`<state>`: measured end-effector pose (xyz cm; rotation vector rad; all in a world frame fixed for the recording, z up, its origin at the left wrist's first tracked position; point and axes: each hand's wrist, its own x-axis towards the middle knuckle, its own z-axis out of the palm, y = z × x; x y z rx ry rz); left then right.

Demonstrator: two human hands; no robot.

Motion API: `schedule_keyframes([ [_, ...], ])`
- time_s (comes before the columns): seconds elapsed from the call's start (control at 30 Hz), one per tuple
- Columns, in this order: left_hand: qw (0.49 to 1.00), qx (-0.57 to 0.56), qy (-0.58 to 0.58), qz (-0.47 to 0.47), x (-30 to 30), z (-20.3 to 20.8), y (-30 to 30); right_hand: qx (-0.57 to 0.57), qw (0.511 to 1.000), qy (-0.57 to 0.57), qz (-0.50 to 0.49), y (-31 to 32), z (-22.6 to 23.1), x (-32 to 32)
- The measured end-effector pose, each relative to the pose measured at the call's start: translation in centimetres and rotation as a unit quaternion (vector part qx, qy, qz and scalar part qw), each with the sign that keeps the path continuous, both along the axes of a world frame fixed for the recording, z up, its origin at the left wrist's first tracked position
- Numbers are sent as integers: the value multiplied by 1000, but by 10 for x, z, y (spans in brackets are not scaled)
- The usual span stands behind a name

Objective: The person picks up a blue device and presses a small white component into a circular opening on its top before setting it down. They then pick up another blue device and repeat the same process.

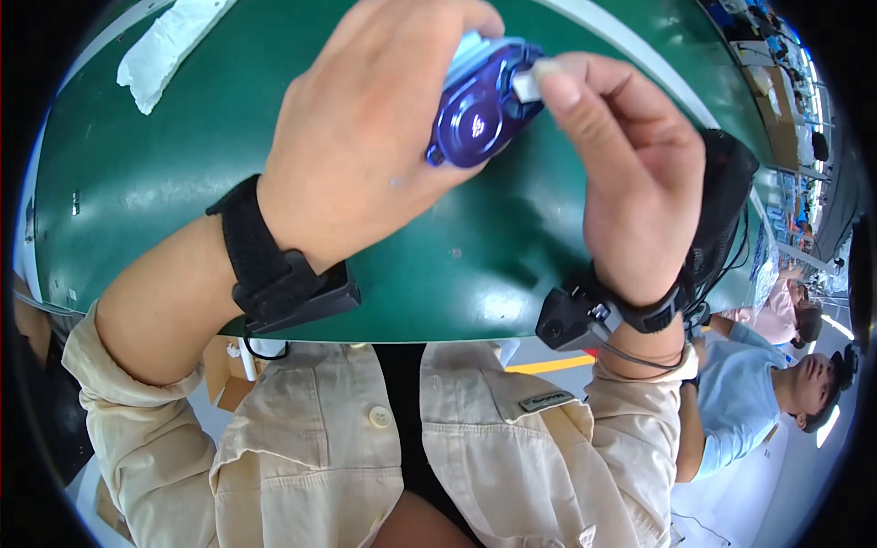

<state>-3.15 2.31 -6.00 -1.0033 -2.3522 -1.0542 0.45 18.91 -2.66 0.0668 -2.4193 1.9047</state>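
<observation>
Worktop [164,210] coloured plain green. Device [457,139] finished in deep purple-blue, edged light blue at far side, marked in white on round face; white shown by small piece [527,87]. Near worktop's far left corner, sheet [174,50] seen in white. Wrist straps [251,242] coloured black. Beyond near edge, jacket [292,420] toned plain cream, floor stripe [553,365] painted yellow. Off right edge, co-worker's top [744,393] tinted pale blue.

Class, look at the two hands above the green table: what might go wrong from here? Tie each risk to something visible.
The small white piece in the right hand might slip and drop onto the green table. The glossy purple device is held raised by the left hand, so a loosened grip could let it fall.
</observation>
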Motion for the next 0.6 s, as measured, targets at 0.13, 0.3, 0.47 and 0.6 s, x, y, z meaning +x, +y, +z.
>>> schedule_keyframes([
  [0.13,985,-13,-162,56,4,16,4,65,997,29,-16,-2,-16,12],
  [0.3,997,57,-51,22,1,-2,5,192,974,117,-22,-3,-27,18],
  [0.47,996,64,-60,33,2,-2,4,324,919,223,-25,-7,-27,17],
  [0.6,988,17,-139,70,6,19,5,422,851,312,-27,-10,-22,12],
])
